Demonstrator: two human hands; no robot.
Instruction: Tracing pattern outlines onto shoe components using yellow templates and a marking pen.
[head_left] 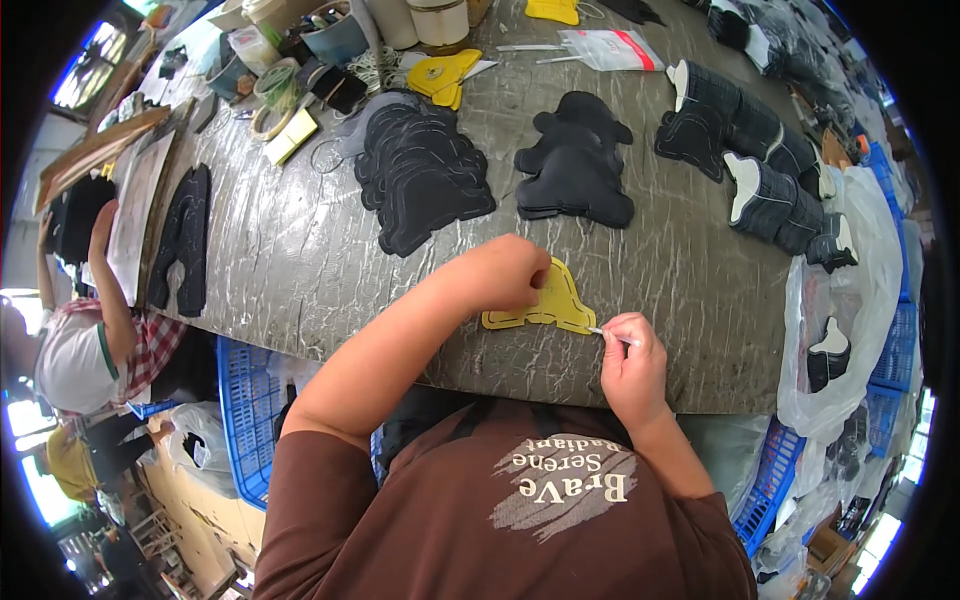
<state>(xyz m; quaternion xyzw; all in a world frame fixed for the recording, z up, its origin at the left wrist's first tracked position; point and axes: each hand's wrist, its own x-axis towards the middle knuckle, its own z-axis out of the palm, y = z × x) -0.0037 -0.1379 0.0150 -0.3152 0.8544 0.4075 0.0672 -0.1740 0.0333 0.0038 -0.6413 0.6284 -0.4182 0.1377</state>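
Observation:
A yellow pattern template point(566, 298) with slots along its edges lies flat near the table's front edge. My left hand point(512, 272) is closed, its bent fingers pressing on the template's left part; the fingertips are mostly hidden. In my right hand point(634, 362) a thin, pale pen point(612, 336) is pinched, its tip at the template's lower right corner. Whether a dark piece lies under the template, I cannot tell. Beyond my hands are a pile of black cut pieces point(420, 175) with pale outlines and a second stack of plain black pieces point(575, 165).
Bundled dark pieces with white edges point(765, 200) line the table's right side. More yellow templates point(440, 78), a plastic bag point(612, 50) and tubs point(335, 35) sit at the back. Blue crates point(250, 420) stand below the table. Another person point(85, 350) works at the left.

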